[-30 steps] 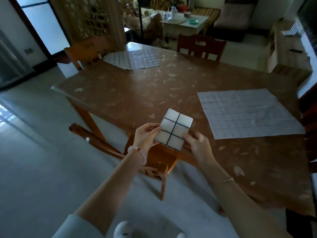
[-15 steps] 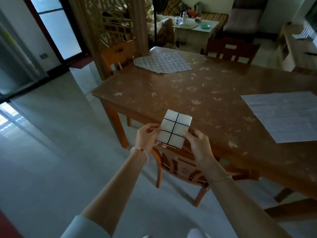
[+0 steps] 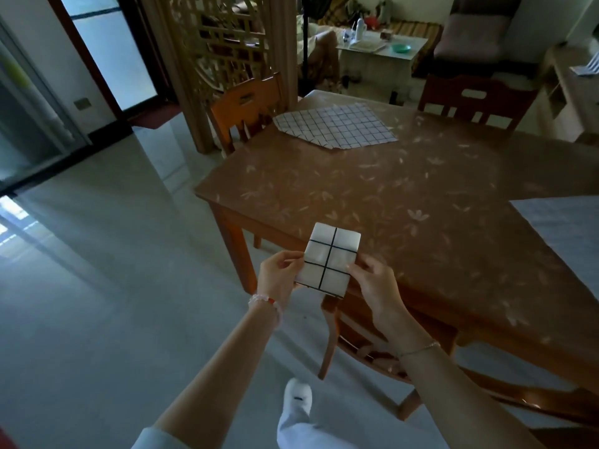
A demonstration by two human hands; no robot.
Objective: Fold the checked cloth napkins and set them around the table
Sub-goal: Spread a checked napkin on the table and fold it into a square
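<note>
A small folded napkin [image 3: 329, 258], white with dark check lines, is held in the air just off the near left edge of the brown table [image 3: 405, 202]. My left hand [image 3: 278, 275] pinches its left side and my right hand [image 3: 376, 285] pinches its right side. A checked napkin [image 3: 335, 126] lies partly folded, with angled corners, at the table's far left end. Another checked napkin [image 3: 564, 231] lies flat at the right edge of the view, cut off by the frame.
A wooden chair [image 3: 363, 338] is tucked under the table right below my hands. Two more chairs stand at the far left [image 3: 249, 108] and the far side [image 3: 476, 102]. Pale tiled floor [image 3: 107, 270] spreads to the left. A lattice screen [image 3: 227, 43] stands behind the far chair.
I have walked left along the table with the folded napkin still held in both hands. The flat napkin has slid toward the right edge of view and the far one looks nearer.
</note>
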